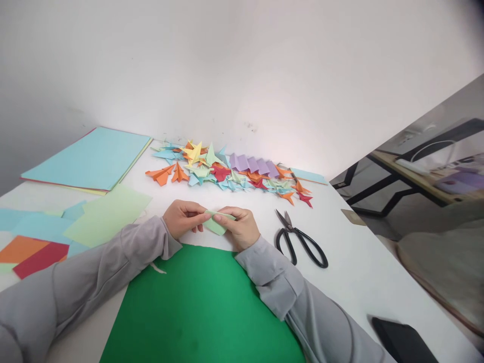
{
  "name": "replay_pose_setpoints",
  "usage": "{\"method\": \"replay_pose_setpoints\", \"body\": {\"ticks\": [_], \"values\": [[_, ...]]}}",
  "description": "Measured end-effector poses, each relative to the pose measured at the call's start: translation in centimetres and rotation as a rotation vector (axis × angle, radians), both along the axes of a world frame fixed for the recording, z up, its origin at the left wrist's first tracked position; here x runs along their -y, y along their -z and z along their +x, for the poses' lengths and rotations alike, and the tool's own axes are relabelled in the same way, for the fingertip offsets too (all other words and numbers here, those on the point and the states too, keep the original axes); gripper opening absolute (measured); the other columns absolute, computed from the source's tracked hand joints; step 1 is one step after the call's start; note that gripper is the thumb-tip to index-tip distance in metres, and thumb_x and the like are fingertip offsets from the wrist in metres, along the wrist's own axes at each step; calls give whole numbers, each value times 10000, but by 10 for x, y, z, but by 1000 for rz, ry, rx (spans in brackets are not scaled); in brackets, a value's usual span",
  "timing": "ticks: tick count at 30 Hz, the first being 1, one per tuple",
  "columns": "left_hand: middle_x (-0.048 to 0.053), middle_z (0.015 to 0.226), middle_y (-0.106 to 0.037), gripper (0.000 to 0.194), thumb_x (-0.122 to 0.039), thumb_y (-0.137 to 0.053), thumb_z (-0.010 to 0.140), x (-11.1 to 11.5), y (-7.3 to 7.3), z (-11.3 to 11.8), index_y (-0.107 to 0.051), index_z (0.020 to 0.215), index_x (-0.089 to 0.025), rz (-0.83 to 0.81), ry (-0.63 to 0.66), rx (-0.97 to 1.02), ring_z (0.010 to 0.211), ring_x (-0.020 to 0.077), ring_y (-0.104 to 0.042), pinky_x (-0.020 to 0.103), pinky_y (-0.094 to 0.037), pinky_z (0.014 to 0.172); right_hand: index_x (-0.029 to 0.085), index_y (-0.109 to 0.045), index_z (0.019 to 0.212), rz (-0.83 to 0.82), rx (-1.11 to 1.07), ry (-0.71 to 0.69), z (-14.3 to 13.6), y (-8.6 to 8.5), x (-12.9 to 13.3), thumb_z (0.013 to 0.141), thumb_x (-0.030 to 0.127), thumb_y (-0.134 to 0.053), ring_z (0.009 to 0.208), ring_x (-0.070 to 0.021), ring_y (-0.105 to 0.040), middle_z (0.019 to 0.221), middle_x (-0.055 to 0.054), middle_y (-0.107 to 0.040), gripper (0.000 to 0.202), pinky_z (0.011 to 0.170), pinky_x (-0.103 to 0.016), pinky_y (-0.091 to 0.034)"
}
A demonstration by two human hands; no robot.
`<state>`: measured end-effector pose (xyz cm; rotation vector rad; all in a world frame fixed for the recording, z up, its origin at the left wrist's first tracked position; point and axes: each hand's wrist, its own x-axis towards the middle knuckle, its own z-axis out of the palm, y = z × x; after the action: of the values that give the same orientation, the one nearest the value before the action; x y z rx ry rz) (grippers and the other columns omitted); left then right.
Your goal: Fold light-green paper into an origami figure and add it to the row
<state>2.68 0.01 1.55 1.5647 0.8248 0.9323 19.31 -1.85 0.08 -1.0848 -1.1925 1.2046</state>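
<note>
Between my two hands is a small piece of light green paper (215,227), folded at least in part. My left hand (185,219) pinches its left end between thumb and fingers. On the right, my right hand (242,227) grips the other end, its thumb pressed on the paper near the middle. Both hands are just above the far edge of a green sheet (204,302) lying on the white table. Black-handled scissors (295,234) lie partly spread to the right of my right hand. The finer folds of the paper are hidden by my fingers.
Folded paper figures in several colours (219,174) lie in a row by the wall, with a pleated purple strip (253,164). At the left are a stack of blue sheets (91,156) and loose coloured pieces (38,227). A black phone-like object (403,340) sits front right.
</note>
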Motion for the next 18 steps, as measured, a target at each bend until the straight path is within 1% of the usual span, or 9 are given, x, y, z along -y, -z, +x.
{"method": "replay_pose_setpoints", "body": {"ticks": [3, 11, 18], "values": [[2, 569, -590, 198, -300, -629, 692, 0, 0, 0, -662, 690, -105, 20, -10, 32, 431, 78, -545, 167, -419, 371, 170, -683, 586, 17, -1, -9, 0, 0, 0, 546, 274, -747, 535, -105, -506, 561, 3, -624, 128, 535, -247, -383], [-12, 537, -562, 182, -275, -606, 718, -2, 0, -1, -665, 679, -108, 59, 26, 24, 418, 63, -523, 161, -402, 377, 173, -682, 576, 2, 10, -10, 0, -1, 2, 539, 276, -750, 518, -104, -495, 544, 6, -617, 129, 522, -246, -371], [-18, 506, -548, 175, -256, -594, 724, -2, -1, -2, -660, 663, -106, 77, 24, 6, 411, 59, -511, 156, -390, 382, 175, -682, 579, -15, -4, -24, -1, 0, 2, 550, 293, -746, 499, -97, -478, 532, 10, -606, 137, 492, -236, -351]]}}
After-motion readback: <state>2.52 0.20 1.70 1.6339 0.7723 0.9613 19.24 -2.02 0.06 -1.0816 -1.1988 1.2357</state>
